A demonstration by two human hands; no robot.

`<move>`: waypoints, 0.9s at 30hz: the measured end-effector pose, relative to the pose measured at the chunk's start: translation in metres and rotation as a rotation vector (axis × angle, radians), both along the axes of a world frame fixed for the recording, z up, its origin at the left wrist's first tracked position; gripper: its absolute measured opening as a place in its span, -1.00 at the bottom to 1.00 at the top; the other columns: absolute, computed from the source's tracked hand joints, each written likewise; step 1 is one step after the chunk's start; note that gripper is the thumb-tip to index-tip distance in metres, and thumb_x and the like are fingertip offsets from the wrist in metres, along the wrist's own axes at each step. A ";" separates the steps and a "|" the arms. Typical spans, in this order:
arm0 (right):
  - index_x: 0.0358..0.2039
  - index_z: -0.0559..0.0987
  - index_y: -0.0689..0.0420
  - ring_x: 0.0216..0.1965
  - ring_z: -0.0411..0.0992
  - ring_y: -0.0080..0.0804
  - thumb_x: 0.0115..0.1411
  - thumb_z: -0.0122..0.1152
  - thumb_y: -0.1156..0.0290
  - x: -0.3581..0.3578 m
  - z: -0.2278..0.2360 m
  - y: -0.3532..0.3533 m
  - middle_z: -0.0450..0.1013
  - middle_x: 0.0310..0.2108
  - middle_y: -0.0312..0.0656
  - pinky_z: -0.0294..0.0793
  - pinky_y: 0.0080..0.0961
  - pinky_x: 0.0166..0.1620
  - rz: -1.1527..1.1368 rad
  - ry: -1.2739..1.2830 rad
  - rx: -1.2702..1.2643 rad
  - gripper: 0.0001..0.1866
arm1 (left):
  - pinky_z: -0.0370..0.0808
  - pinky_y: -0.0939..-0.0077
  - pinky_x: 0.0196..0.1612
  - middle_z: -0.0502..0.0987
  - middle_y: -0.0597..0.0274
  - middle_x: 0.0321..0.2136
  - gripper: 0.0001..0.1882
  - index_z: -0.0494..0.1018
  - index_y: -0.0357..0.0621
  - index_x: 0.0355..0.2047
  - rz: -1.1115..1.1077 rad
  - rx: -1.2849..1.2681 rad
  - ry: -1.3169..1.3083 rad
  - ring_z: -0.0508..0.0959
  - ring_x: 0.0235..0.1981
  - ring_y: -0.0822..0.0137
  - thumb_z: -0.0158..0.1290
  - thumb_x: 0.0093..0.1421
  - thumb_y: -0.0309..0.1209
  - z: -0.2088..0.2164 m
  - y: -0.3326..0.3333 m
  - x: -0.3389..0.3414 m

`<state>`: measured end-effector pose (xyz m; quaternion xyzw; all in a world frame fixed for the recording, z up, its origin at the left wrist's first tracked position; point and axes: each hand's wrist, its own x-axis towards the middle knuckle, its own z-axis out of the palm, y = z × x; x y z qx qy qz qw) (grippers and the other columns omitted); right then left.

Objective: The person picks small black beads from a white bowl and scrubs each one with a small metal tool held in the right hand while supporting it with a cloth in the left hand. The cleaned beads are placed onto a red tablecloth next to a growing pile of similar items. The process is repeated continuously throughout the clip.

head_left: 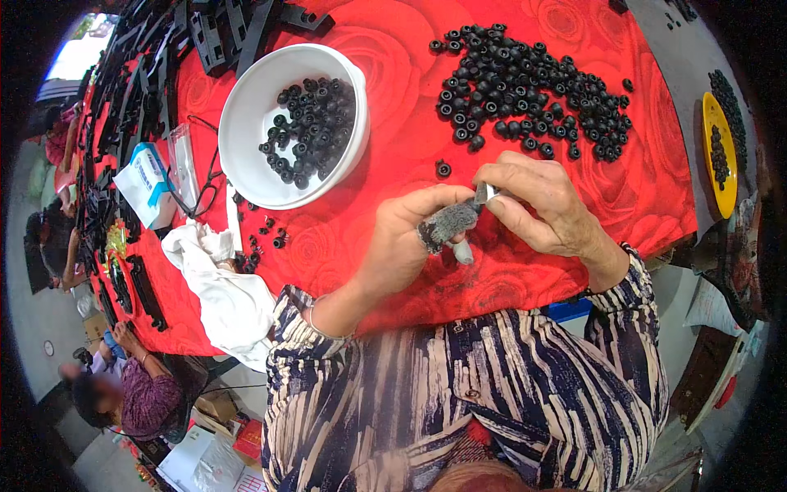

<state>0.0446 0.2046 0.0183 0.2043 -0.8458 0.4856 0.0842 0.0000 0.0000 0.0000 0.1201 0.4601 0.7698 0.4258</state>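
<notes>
My left hand [389,246] and my right hand [545,205] meet over the near part of the red tablecloth, both closed. A small shiny metal blade [485,193] is pinched in my right fingers. Its edge is against a small black piece [478,198] at my left fingertips, mostly hidden by the fingers. A grey-black, dusty wrap [448,225] covers part of my left hand's fingers, and a pale finger cover [463,252] shows below it. Just beyond my hands lies a single round black part [443,169] with a hole.
A large heap of round black parts [525,90] lies at the far right. A white bowl [361,148] holds more. Eyeglasses [205,184], a white cloth [217,287] and long black pieces [156,82] lie left. A yellow plate [721,193] stands right. Another person [147,394] sits lower left.
</notes>
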 end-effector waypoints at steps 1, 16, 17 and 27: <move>-0.26 0.46 0.33 -0.57 0.28 -0.32 0.07 0.07 0.55 0.000 0.000 0.000 0.32 -0.55 -0.14 0.22 -0.43 -0.52 -0.001 0.001 -0.002 -0.80 | 0.52 0.58 -0.36 0.50 0.23 -0.38 -0.75 0.45 -0.32 -0.12 0.014 -0.006 0.022 0.51 -0.47 0.47 -0.02 0.19 -0.53 0.001 0.001 0.001; -0.31 0.48 0.28 -0.57 0.34 -0.24 0.06 0.12 0.54 0.000 0.006 0.003 0.31 -0.58 -0.12 0.29 -0.39 -0.51 0.083 -0.096 -0.032 -0.84 | 0.46 0.65 -0.36 0.51 0.26 -0.38 -0.76 0.47 -0.30 -0.13 0.049 0.003 -0.071 0.50 -0.44 0.52 -0.02 0.19 -0.53 -0.009 -0.001 0.000; -0.31 0.48 0.28 -0.57 0.34 -0.24 0.07 0.12 0.54 0.000 0.007 0.003 0.31 -0.58 -0.12 0.30 -0.40 -0.51 0.075 -0.101 -0.069 -0.85 | 0.46 0.66 -0.35 0.51 0.26 -0.38 -0.76 0.47 -0.30 -0.13 0.049 0.020 -0.052 0.49 -0.43 0.53 -0.02 0.19 -0.52 -0.008 0.000 -0.001; -0.29 0.47 0.27 -0.53 0.35 -0.23 0.10 0.09 0.54 -0.002 0.004 0.000 0.33 -0.54 -0.11 0.33 -0.40 -0.47 -0.022 -0.075 -0.047 -0.85 | 0.46 0.66 -0.34 0.52 0.25 -0.37 -0.76 0.47 -0.27 -0.12 0.035 0.058 -0.082 0.49 -0.41 0.53 -0.04 0.20 -0.53 -0.009 0.001 -0.002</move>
